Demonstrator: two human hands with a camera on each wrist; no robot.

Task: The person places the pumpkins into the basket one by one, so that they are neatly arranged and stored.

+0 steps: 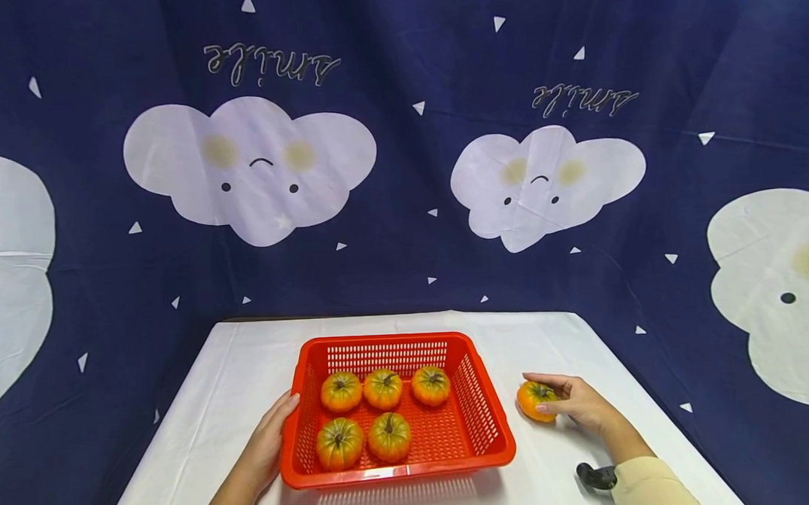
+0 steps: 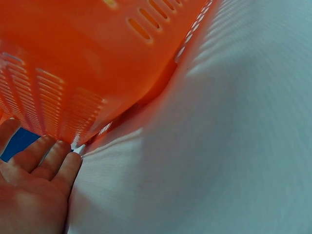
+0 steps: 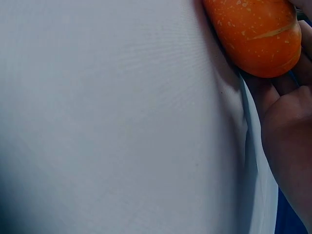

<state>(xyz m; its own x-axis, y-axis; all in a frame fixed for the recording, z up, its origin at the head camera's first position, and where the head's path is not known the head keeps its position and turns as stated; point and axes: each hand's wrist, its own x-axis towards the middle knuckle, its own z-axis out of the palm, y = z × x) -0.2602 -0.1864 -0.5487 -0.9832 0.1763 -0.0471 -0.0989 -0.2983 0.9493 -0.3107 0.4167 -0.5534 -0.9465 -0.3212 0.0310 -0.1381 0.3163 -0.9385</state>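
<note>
Fingers of right hand [image 1: 574, 400] curl round pumpkin [image 1: 534, 401]; left hand [image 1: 272, 437] flat against basket [image 1: 494, 437].

five pumpkins [image 1: 384, 417] in basket [image 1: 476, 400] — sixth [image 1: 533, 400] right

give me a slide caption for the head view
Right hand holds a small pumpkin beside a red basket of five; left hand touches the basket's side.

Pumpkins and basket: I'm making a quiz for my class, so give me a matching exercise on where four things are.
1. left hand
2. right hand
3. five pumpkins
4. basket

a. inside the basket
b. grips the lone pumpkin
c. on the white table
d. rests against the basket's side

Pairs: 1-d, 2-b, 3-a, 4-c
</note>
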